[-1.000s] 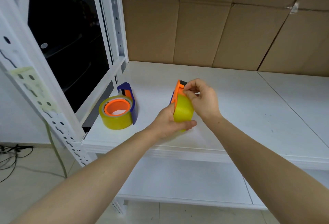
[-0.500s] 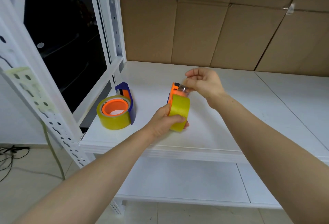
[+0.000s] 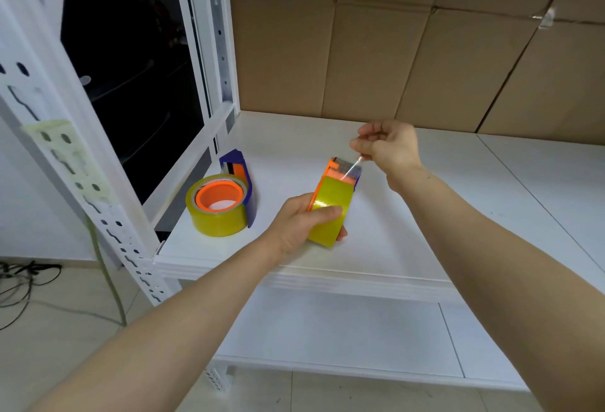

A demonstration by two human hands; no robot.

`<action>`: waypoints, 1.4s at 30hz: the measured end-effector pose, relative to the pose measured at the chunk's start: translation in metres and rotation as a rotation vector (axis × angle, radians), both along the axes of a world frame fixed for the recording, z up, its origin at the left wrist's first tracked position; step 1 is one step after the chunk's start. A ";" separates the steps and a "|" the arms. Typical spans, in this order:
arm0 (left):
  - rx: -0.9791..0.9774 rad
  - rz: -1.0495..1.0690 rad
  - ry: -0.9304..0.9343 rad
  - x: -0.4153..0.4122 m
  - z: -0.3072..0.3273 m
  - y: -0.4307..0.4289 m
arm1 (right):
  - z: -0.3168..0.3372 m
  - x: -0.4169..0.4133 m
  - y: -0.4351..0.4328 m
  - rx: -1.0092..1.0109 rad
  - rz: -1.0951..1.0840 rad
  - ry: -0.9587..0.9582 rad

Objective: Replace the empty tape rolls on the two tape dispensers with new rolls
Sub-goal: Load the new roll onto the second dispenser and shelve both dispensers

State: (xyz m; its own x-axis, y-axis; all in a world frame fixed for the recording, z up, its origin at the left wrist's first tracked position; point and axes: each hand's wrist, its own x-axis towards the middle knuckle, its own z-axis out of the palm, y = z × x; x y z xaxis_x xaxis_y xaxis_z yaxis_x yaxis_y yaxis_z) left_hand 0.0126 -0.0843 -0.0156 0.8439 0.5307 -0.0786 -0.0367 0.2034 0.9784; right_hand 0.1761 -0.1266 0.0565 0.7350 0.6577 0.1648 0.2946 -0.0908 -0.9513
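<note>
My left hand grips an orange and blue tape dispenser loaded with a yellow tape roll, held just above the white shelf. My right hand pinches the clear loose end of the tape, pulled up and away from the dispenser's cutter. A second blue and orange dispenser lies on its side at the shelf's left, with a yellow tape roll around its orange hub.
Brown cardboard lines the back of the shelf. A white perforated rack post stands at the left front, with a dark window behind it. A lower white shelf lies beneath. Cables lie on the floor at left.
My right hand has lifted up and to the right from the dispenser's head, drawing the tape end out. The left hand stays on the roll and dispenser.
</note>
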 end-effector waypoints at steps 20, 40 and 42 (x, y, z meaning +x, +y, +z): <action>-0.022 0.117 -0.006 -0.004 0.003 -0.003 | -0.001 0.007 0.004 0.037 -0.013 -0.009; -0.121 0.069 -0.038 -0.001 -0.008 0.006 | 0.002 0.013 0.006 -0.289 0.051 0.264; -0.118 0.070 -0.034 0.000 -0.008 0.006 | 0.002 0.013 0.006 -0.345 0.052 0.216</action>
